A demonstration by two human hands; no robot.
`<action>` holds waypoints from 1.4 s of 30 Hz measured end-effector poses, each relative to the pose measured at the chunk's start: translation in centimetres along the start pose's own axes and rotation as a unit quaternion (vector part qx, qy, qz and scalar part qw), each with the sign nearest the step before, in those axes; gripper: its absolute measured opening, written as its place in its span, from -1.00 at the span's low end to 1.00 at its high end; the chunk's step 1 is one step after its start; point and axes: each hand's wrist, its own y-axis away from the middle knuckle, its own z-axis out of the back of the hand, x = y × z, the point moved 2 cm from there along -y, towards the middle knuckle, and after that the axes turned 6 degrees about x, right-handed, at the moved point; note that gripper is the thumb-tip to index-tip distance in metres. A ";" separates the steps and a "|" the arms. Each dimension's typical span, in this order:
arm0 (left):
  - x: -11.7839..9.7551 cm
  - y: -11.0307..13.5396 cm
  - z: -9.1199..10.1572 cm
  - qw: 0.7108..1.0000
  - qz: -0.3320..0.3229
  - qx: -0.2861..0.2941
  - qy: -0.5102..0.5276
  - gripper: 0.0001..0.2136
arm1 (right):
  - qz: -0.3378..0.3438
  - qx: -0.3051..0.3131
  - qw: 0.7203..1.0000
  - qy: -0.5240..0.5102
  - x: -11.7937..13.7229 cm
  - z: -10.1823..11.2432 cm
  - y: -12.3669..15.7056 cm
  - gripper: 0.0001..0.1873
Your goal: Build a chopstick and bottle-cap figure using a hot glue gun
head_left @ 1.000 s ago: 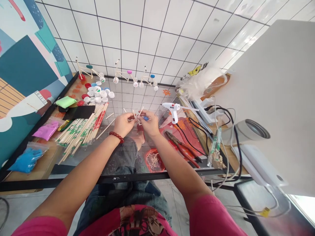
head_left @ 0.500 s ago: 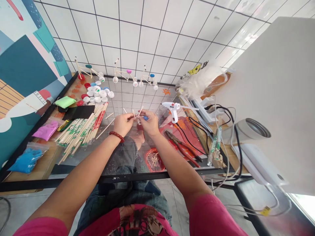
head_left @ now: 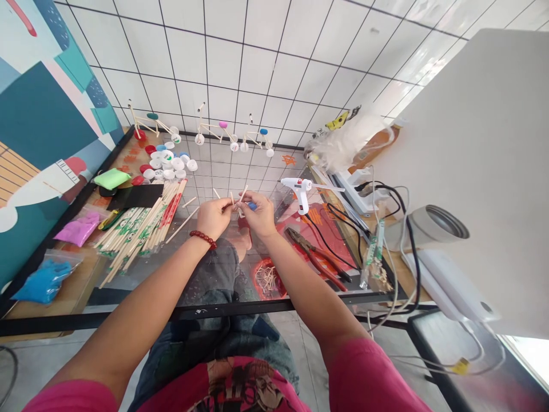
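Both hands meet above the middle of the glass table (head_left: 214, 309). My left hand (head_left: 214, 216), with a red bead bracelet at the wrist, pinches short wooden sticks (head_left: 239, 200) that fan upward between the two hands. My right hand (head_left: 258, 216) is closed on the same small stick assembly, and a blue cap (head_left: 253, 205) shows at its fingertips. The joint between the sticks is hidden by the fingers.
A heap of chopsticks (head_left: 141, 226) lies left of the hands, with bottle caps (head_left: 165, 163) behind it. Three stick bicycle models (head_left: 221, 133) stand at the wall. A white glue gun (head_left: 300, 189), red pliers (head_left: 319, 260) and cables lie to the right. Bags of coloured clay (head_left: 45, 280) sit far left.
The hands stay together on the sticks with hardly any motion; the view has shifted slightly.
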 end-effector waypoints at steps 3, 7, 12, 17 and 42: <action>-0.1 0.0 0.0 1.000 0.006 0.002 -0.013 -0.81 | -0.001 0.000 1.000 0.000 -0.1 -0.1 0.0 -0.78; -0.2 0.1 0.1 1.000 0.010 0.005 -0.010 -0.82 | 0.001 -0.001 1.000 0.003 -0.1 -0.1 -0.1 -0.78; -0.2 0.1 0.1 1.000 0.010 0.010 0.011 -0.85 | 0.003 0.000 1.000 0.017 0.0 0.0 0.0 -0.77; -0.2 0.2 0.1 0.999 0.001 0.007 0.040 -0.81 | 0.005 0.010 0.999 0.046 0.3 0.1 0.1 -0.76; 1.2 0.2 1.3 0.999 -0.006 -0.023 -0.047 -0.49 | 0.025 -0.018 1.000 -0.008 0.1 1.8 0.6 -0.39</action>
